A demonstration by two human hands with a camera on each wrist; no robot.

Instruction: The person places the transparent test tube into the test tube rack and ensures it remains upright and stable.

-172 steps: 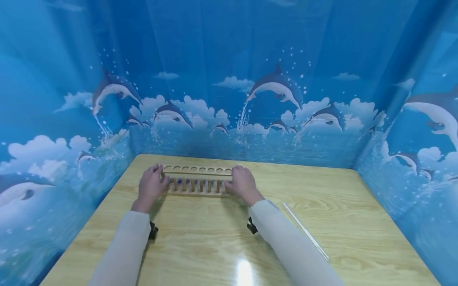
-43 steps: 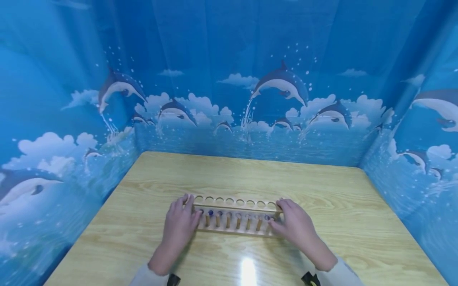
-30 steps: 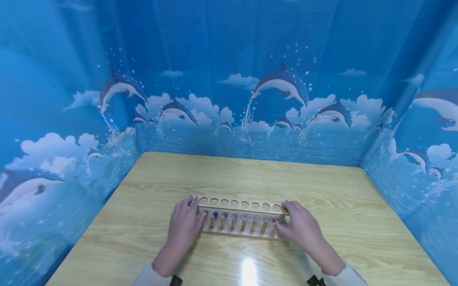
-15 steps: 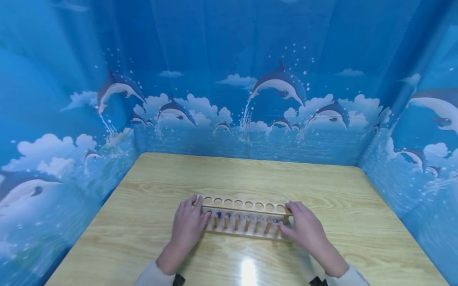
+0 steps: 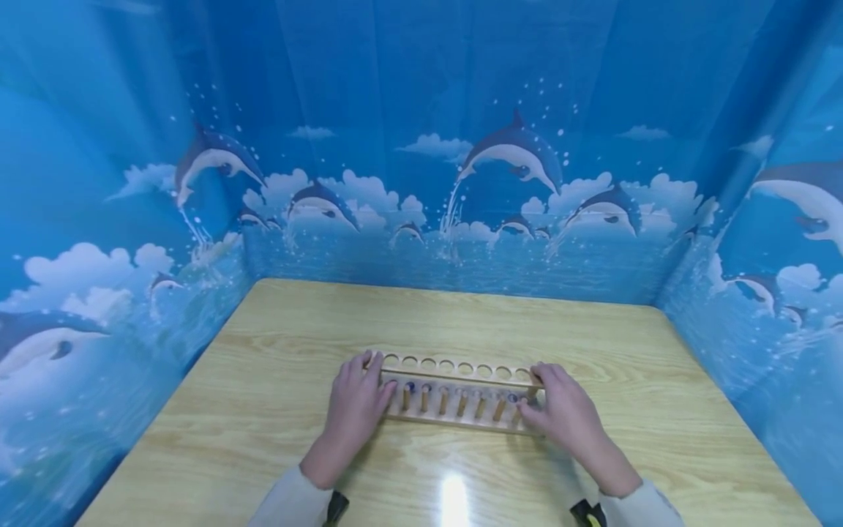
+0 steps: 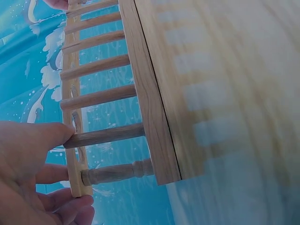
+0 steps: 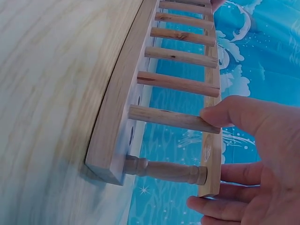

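Observation:
A wooden test tube rack [image 5: 454, 377] stands on the table, slightly aslant, between the two hands. Its upper bar has a row of round holes; upright pegs [image 7: 171, 117] line the front of its base [image 6: 150, 103], with turned posts at the ends. My left hand [image 5: 352, 406] grips the left end of the upper bar, thumb against the top of a peg and fingers behind. At the opposite end my right hand [image 5: 569, 410] holds the bar likewise, its thumb on a peg top in the right wrist view. No tubes show in the holes.
The light wood-grain table [image 5: 316, 315] reaches back to a blue dolphin-print curtain [image 5: 421, 146], which also encloses both sides. A bright light reflection [image 5: 454, 498] lies on the tabletop in front of the rack.
Held by both hands, the rack has come from the far left toward the front and right, lately shifting slightly right and back. The clear rod at right in the earliest frame no longer shows.

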